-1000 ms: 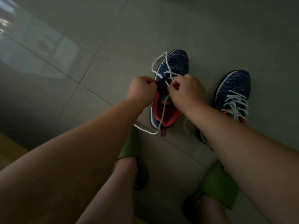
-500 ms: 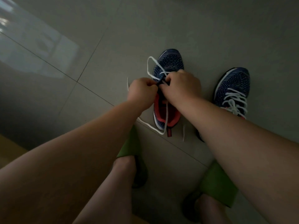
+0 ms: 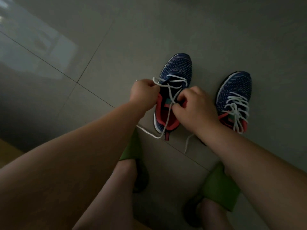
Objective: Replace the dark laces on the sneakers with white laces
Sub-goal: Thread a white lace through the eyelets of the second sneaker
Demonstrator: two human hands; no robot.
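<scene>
Seemingly half-laced: navy sneaker (image 3: 179, 67), white lace (image 3: 167, 113).

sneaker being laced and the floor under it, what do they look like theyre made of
Sneaker being laced: upper looks like a knit fabric mesh, matte navy with rows of small pale dashes; the coral collar lining looks like soft padded textile. White lace: flat woven cord, probably cotton or polyester. Floor: large grey tiles, likely glazed ceramic, given the grout lines and the window glare.

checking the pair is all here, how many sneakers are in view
2: one sneaker lies between the left hand and right hand, partly laced; the other sneaker is right of it, fully laced in white.
</scene>
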